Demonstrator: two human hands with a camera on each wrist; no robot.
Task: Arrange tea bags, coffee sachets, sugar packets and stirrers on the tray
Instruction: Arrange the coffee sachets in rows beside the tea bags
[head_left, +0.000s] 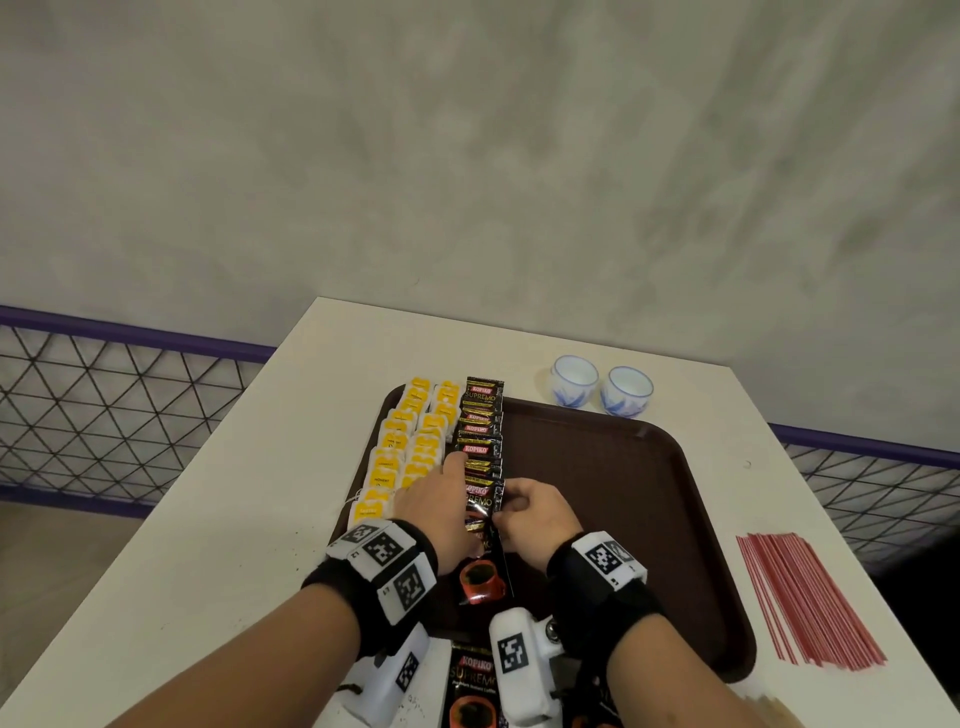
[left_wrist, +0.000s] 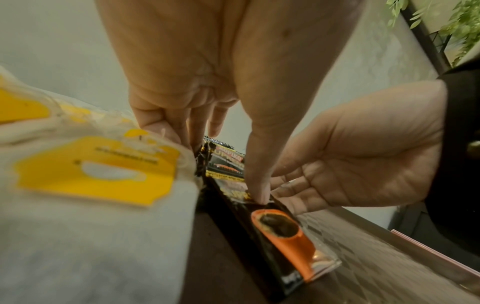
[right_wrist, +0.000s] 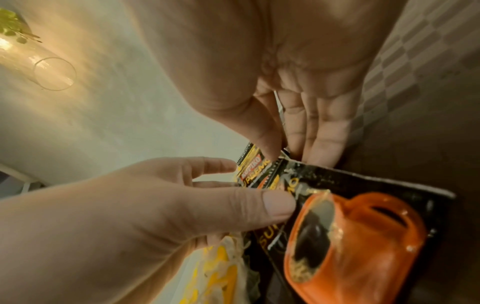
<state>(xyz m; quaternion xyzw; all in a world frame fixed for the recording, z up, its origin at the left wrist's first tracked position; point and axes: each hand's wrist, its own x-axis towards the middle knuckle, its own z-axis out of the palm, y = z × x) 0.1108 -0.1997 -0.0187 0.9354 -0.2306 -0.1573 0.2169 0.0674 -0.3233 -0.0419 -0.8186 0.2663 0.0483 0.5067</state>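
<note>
The fingers of the right hand (head_left: 524, 512) are curled onto the right edge of the nearest coffee sachet (head_left: 480, 506), thumb and fingertips pinching it where it overlaps the sachets beyond. The left hand (head_left: 436, 499) lies straighter along the other side of the row: its thumb (left_wrist: 255, 185) presses down on the sachet's face while the longer fingers reach forward between the coffee and the tea bags (head_left: 410, 441), steadying rather than grasping.

The sachet sits at the near end of a shingled row of coffee sachets (head_left: 483, 415) running down the brown tray (head_left: 649, 467), just right of two columns of yellow-tagged tea bags. The step in hand looks like squaring this last sachet into line. To do it well, the two hands should probably nudge from both sides at once, keep the overlap even with the ones ahead, and slide it flat instead of lifting, so the slippery foil row is not dragged askew. The left fingers are touching or nearly touching the tea bags, whose loose strings and tags could catch and shift.

The right half of the tray is bare, leaving room for what remains. A bundle of red stirrers (head_left: 805, 597) lies on the white table (head_left: 208, 519) right of the tray, not yet placed. Two small blue-and-white cups (head_left: 602, 387) stand beyond the tray's far edge. More coffee sachets (head_left: 470, 686) wait near the person, partly hidden by the wrist cameras. No sugar packets can be made out.
</note>
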